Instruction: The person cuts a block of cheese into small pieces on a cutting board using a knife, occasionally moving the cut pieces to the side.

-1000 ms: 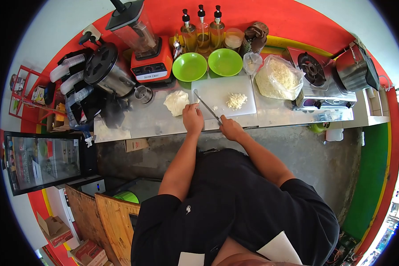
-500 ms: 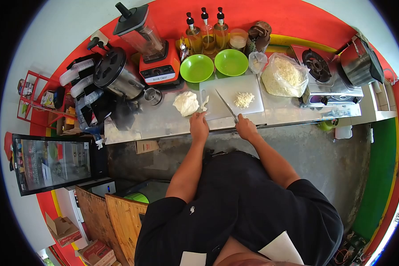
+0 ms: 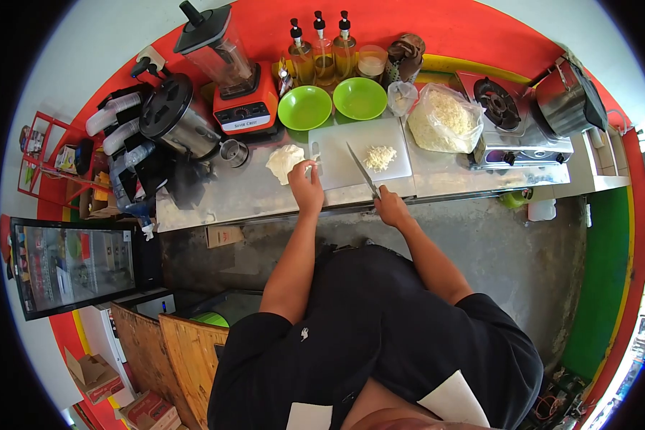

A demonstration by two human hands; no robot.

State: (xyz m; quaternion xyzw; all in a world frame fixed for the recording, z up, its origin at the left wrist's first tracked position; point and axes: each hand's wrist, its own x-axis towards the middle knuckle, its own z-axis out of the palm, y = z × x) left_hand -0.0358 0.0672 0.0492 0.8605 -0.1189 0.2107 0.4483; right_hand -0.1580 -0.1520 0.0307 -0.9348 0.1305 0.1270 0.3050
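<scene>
My right hand is closed round the handle of a kitchen knife, its blade slanting up and left over the white cutting board. Right of the blade lies a small heap of pale shreds. At the board's left edge my left hand has its fingers pinched on a thin pale strip, which the fingers partly cover. Just left of those fingers, a pale crumpled-looking lump sits on the metal counter.
Two green bowls stand behind the board, with pump bottles beyond. A clear bag of pale shreds and a gas stove are to the right. A blender, steel pot and metal cup stand left.
My left hand has moved forward and a little left, up to the strip and the lump. My right hand keeps the knife in nearly the same place. The whole view has shifted slightly.
</scene>
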